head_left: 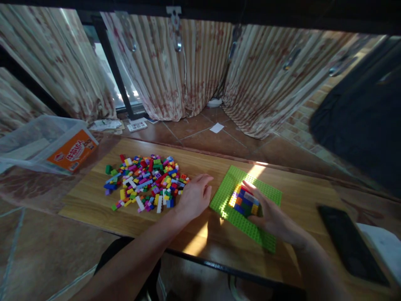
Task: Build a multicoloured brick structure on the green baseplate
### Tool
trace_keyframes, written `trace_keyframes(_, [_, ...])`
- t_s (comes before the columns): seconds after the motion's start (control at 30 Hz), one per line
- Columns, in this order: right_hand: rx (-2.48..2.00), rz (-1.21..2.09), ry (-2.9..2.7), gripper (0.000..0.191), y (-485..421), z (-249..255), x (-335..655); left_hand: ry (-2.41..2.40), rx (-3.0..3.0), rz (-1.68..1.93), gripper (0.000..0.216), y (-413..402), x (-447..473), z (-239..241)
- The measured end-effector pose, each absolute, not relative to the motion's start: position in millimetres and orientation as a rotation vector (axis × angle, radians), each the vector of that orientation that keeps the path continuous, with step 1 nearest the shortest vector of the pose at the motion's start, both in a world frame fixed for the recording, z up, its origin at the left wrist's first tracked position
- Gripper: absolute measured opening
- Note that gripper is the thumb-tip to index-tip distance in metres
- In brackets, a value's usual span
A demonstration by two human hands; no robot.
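Observation:
A heap of small coloured bricks (144,182) lies on the wooden table (307,196). My left hand (194,195) rests palm down at the heap's right edge, fingers stretched toward the bricks, holding nothing that I can see. To its right lies a green baseplate (269,194) with a low block of stacked coloured bricks (244,201) on it. My right hand (270,211) lies on the baseplate with its fingers curled round the right side of that block.
A clear plastic box with an orange label (50,144) stands at the table's far left. A black phone (349,244) lies near the right edge beside a white object (387,246). Curtains and tiled floor lie beyond the table.

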State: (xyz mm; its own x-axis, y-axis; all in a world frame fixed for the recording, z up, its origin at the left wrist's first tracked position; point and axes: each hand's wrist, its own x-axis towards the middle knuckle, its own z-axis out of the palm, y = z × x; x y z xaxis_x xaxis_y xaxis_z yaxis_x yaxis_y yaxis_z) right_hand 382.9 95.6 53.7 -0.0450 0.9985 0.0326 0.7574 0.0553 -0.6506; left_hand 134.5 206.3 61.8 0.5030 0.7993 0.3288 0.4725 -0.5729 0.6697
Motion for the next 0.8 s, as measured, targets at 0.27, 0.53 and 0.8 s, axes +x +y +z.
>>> trace_keyframes(0.27, [-1.616,0.899,-1.833,0.086,95.9,69.3,366.7,0.89,2.293,0.746,0.026,197.3,141.6,55.3])
trace_keyframes(0.53, [-1.699,0.7,-1.417,0.054,106.6,56.9,372.4,0.849,2.345,0.767,0.026,196.5,142.2,53.5])
trace_keyframes(0.8, [-1.788,0.563,-1.63,0.06,108.0,47.8,372.9,0.795,2.371,0.794,0.026,193.8,144.1,51.0])
